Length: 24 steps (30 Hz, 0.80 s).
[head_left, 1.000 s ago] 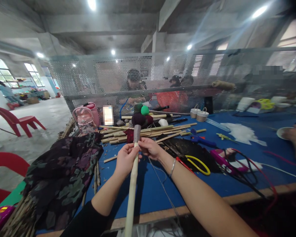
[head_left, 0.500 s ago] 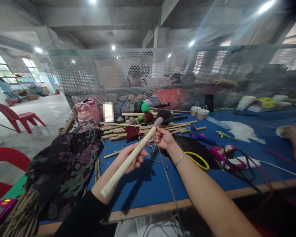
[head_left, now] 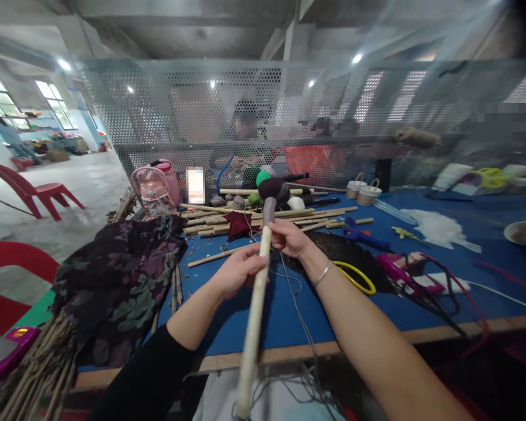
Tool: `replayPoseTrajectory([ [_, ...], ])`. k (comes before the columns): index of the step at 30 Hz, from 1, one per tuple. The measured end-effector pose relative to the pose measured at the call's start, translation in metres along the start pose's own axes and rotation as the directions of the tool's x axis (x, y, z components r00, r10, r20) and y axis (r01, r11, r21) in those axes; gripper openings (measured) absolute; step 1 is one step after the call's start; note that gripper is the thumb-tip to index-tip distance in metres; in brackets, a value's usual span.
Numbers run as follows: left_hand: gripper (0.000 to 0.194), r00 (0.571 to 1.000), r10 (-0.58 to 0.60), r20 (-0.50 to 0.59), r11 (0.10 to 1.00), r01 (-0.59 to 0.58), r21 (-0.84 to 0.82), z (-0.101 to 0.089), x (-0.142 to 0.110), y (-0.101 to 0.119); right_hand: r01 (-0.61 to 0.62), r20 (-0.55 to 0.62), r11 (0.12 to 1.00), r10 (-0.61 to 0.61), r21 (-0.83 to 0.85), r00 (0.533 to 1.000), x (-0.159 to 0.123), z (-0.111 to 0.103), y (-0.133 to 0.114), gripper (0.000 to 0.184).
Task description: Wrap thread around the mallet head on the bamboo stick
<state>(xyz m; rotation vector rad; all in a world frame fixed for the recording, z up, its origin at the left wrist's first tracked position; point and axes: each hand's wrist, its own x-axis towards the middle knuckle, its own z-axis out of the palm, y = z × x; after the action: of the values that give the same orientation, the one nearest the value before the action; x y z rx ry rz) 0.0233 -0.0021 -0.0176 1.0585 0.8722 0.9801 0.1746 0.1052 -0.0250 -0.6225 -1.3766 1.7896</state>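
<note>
A pale wooden mallet [head_left: 258, 298] slants away from me, its near end over the table's front edge. Grey wrapping [head_left: 269, 211] covers its far part, below a dark purple round head [head_left: 272, 188]. My left hand [head_left: 242, 268] is closed around the middle of the handle, thumb on top. My right hand [head_left: 290, 238] pinches the handle just at the lower edge of the wrapping. Thin grey yarn [head_left: 297, 313] hangs from near my right fingers down past the table edge; whether those fingers also hold it cannot be told.
Wooden sticks [head_left: 210, 222], a dark red star-shaped piece [head_left: 238, 225] and several balls lie behind my hands. Dark floral cloth [head_left: 118, 286] covers the left side. A yellow ring [head_left: 355, 278], blue glue gun [head_left: 367, 235] and magenta device [head_left: 394, 273] with cables lie right. Mesh [head_left: 193, 111] stands behind.
The mallet has swung from a diagonal to a steeper line, its near end moving right and down, its head shifting left. My left hand's fingers have closed more around the handle.
</note>
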Motion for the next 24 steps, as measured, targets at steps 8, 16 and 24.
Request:
replayPoseTrajectory([
  [8,0.034,0.860,0.346,-0.376,0.893,-0.178,0.414,-0.007,0.008,-0.008,0.041,-0.136,0.985,-0.065,-0.167,0.989,0.003,0.032,0.011,0.028],
  [16,0.024,0.978,0.058,-0.199,0.996,-0.070,-0.053,-0.002,0.005,0.005,-0.009,0.048,0.990,0.002,0.138,0.999,-0.003,0.028,0.004,0.040],
  [24,0.033,0.981,-0.129,-0.147,0.969,0.093,-0.231,-0.007,0.022,-0.011,-0.007,-0.180,0.992,-0.016,-0.127,0.984,0.010,0.025,0.016,0.035],
])
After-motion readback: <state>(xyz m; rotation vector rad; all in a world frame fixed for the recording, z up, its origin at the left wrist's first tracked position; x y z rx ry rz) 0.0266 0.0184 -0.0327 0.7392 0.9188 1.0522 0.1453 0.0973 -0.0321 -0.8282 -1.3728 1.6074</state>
